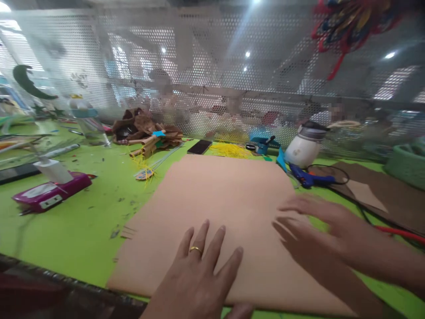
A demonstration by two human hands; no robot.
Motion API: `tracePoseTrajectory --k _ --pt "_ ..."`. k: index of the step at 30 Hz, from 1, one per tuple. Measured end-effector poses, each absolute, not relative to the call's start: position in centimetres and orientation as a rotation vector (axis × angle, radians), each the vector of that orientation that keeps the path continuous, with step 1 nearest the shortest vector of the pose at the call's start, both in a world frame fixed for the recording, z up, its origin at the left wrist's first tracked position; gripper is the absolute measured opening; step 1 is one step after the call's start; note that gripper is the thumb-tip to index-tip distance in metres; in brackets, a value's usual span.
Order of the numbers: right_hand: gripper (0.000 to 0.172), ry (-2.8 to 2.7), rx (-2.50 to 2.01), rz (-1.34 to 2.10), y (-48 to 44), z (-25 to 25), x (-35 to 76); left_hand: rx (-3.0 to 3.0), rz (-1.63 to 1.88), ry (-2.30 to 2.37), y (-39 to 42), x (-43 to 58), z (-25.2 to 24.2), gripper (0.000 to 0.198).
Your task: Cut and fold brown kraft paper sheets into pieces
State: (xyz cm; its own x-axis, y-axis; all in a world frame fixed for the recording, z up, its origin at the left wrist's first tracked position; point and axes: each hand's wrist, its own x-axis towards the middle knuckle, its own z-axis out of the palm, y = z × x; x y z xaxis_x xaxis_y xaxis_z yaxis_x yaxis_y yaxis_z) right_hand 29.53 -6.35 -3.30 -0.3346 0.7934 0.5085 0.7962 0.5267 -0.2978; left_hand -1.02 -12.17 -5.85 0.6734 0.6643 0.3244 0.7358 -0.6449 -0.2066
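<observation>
A large sheet of tan kraft paper (239,190) lies flat in front of me, with short slits cut in its left edge. My left hand (199,274), with a gold ring on one finger, rests on the lower part of the sheet with its fingers spread. Over the sheet's right edge is my right hand (325,221), slightly blurred; its fingers are stretched out and hold nothing that I can see. It casts a dark shadow on the paper. A blue glue gun (308,176) lies beyond my right hand.
On the green table (99,239) stand a purple power strip (53,192), a phone (199,147), yellow shreds (230,149), rolled brown paper (156,141) and a white jar (306,145). Brown sheets (395,195) lie at right. A perforated screen (212,66) rises behind.
</observation>
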Motion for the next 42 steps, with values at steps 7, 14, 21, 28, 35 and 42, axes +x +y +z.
tracePoseTrajectory --k 7,14,21,28,35,42 --pt "0.022 -2.467 -1.287 0.202 -1.4 -2.9 21.4 -2.568 -0.272 -1.166 -12.3 -0.7 -5.9 0.064" --pt "0.021 -2.436 -1.287 0.178 -2.9 -3.9 20.9 -2.575 -0.366 -1.178 -12.5 -0.7 -6.0 0.064" --pt "0.025 -2.398 -1.351 0.374 -2.3 -3.7 21.0 -2.586 -0.343 -1.145 -12.6 -0.2 -5.2 0.059" --pt "0.038 -2.428 -1.255 0.471 -1.7 -3.7 22.0 -2.659 -0.295 -1.236 -13.4 0.7 -3.7 0.053" --pt "0.033 -2.473 -1.248 0.443 -1.9 -3.7 22.4 -2.635 -0.247 -1.412 -10.4 -2.4 -1.1 0.056" --pt "0.030 -2.478 -1.205 0.376 -1.9 -4.1 22.5 -2.150 -0.375 -2.062 -10.2 -9.0 -0.9 0.055"
